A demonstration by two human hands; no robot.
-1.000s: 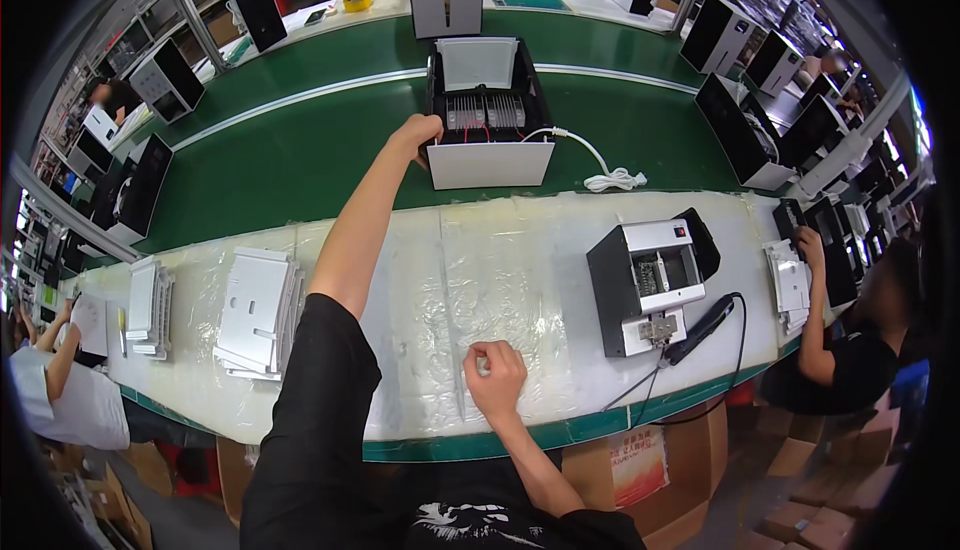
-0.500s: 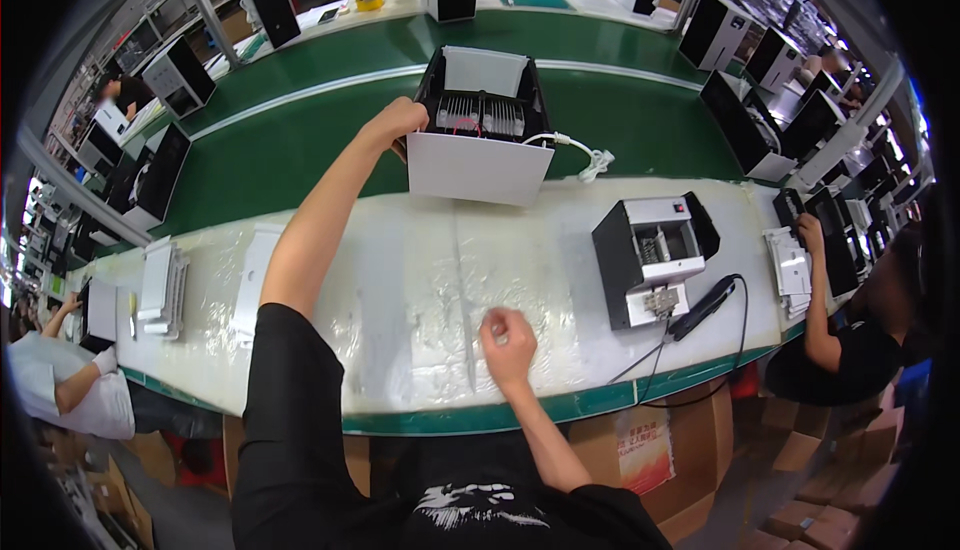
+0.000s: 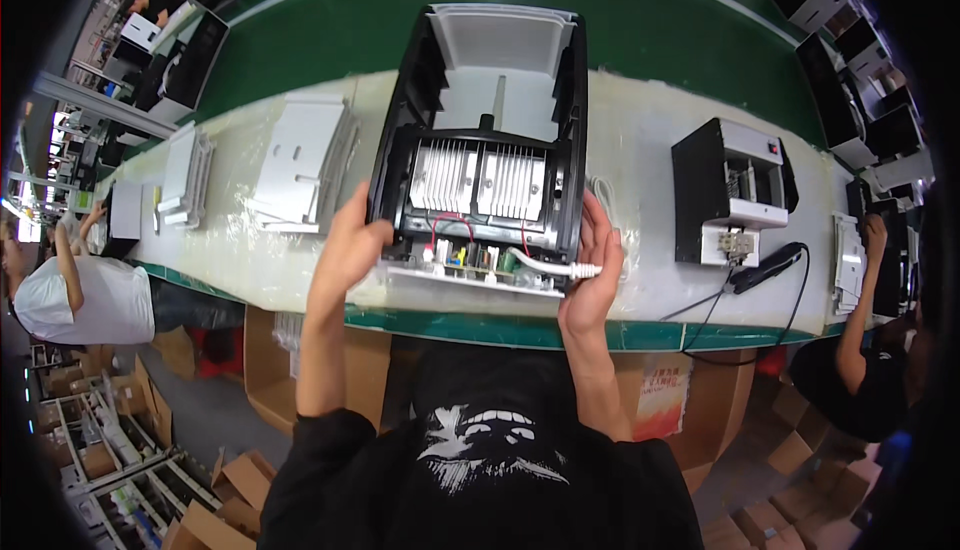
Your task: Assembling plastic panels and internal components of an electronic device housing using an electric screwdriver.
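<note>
An open, box-shaped appliance housing (image 3: 412,110) with black side walls stands at the near edge of the table, right in front of me. Inside it are finned metal heat sinks (image 3: 443,178), and below them a circuit board (image 3: 470,258) with red and dark wires. A white power cord (image 3: 545,266) comes out near the board toward the right wall. My left hand (image 3: 352,248) is closed on the lower left side of the housing. On the opposite side my right hand (image 3: 593,275) grips the lower right wall, close to the cord; some fingertips are hidden.
To the right stand a black-and-silver box (image 3: 730,195) with a red switch and a corded black hand tool (image 3: 768,268). White panels (image 3: 300,165) are stacked at left. A green conveyor (image 3: 330,30) runs behind the table. Co-workers sit on both sides.
The housing has come from the conveyor to the table's near edge, its open inside now facing me. My right hand, empty before, now holds its right side.
</note>
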